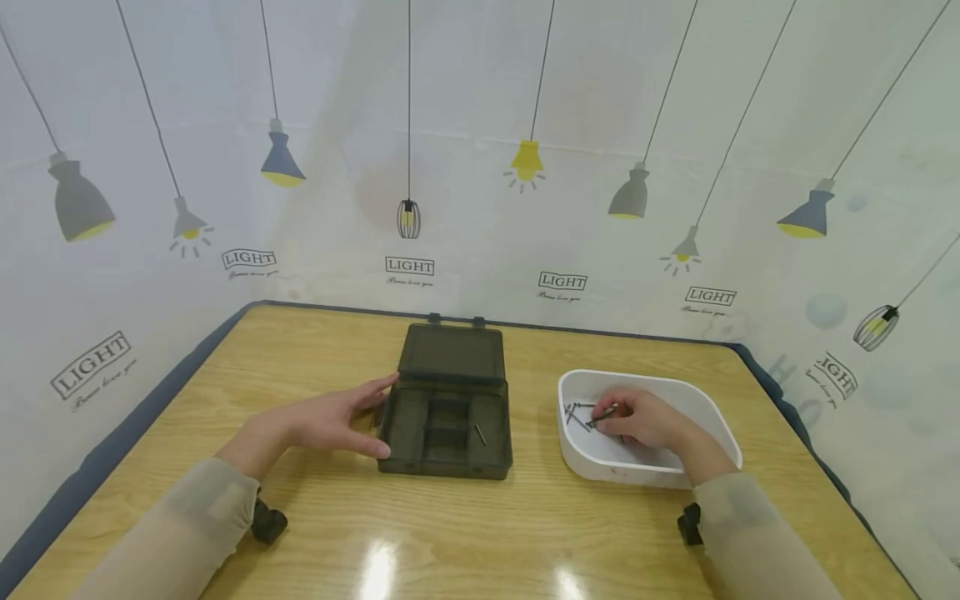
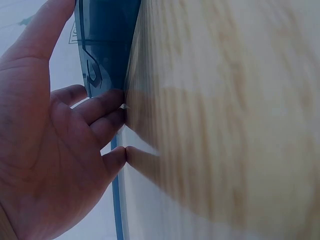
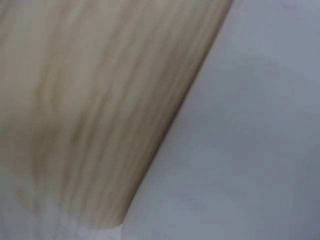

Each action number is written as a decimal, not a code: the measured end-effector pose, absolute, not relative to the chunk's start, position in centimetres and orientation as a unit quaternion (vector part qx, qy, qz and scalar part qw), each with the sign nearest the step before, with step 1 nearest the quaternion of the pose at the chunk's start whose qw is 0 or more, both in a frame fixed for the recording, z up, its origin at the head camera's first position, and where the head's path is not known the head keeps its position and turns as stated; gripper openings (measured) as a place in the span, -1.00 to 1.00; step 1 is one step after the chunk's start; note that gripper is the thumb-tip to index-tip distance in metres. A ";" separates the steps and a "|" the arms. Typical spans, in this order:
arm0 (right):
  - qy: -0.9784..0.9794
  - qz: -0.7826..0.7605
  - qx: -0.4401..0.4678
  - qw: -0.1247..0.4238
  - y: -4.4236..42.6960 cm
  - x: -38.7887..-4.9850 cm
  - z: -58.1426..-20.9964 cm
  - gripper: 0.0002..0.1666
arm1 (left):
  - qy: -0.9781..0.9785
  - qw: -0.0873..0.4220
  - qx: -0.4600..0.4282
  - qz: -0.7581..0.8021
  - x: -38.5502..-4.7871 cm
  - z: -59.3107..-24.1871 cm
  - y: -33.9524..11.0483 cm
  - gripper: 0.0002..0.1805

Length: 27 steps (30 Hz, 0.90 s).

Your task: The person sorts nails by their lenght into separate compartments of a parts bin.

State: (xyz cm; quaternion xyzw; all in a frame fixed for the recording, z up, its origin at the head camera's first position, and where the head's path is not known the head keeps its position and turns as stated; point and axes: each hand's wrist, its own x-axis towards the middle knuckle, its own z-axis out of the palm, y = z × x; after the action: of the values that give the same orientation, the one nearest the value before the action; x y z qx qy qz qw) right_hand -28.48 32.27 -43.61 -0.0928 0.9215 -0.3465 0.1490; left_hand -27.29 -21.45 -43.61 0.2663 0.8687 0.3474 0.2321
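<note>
A dark, see-through plastic case (image 1: 387,417) lies on the table with its lid (image 1: 452,352) raised. One small screw (image 1: 480,434) is in its right compartment. My left hand (image 1: 330,421) rests along the left side of the case, thumb near the front corner and fingers spread; in the left wrist view, the fingertips (image 2: 116,116) are at the case's side and the tabletop. Inside a white bin (image 1: 637,477), my right hand (image 1: 637,418) pinches a dark screw (image 1: 602,415) between thumb and fingers. Several loose screws (image 1: 573,414) lie at the bin's left end.
Both containers stand on a wooden table (image 1: 465,533), the bin to the right of the case. A cloth backdrop (image 1: 480,100) printed with lamps rises behind and at both sides. The right wrist view has only the bin's outer wall (image 3: 235,140) and wood grain.
</note>
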 end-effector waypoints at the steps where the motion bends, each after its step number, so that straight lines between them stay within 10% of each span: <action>1: 0.921 -0.346 -0.094 0.150 32.3 -28.5 -43.7 -0.82 | 0.869 0.232 0.266 0.347 -27.3 -43.6 -21.5 0.35; 27: 0.935 -0.325 -0.081 0.113 32.4 -28.4 -42.6 -0.84 | 0.875 0.228 0.262 0.336 -27.4 -43.6 -21.5 0.36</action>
State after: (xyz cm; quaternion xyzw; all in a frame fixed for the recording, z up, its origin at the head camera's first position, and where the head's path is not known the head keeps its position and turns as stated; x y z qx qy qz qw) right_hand -28.39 32.37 -42.57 -0.0810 0.9353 -0.3255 0.1130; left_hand -27.36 -21.47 -43.58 0.2618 0.8754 0.3362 0.2283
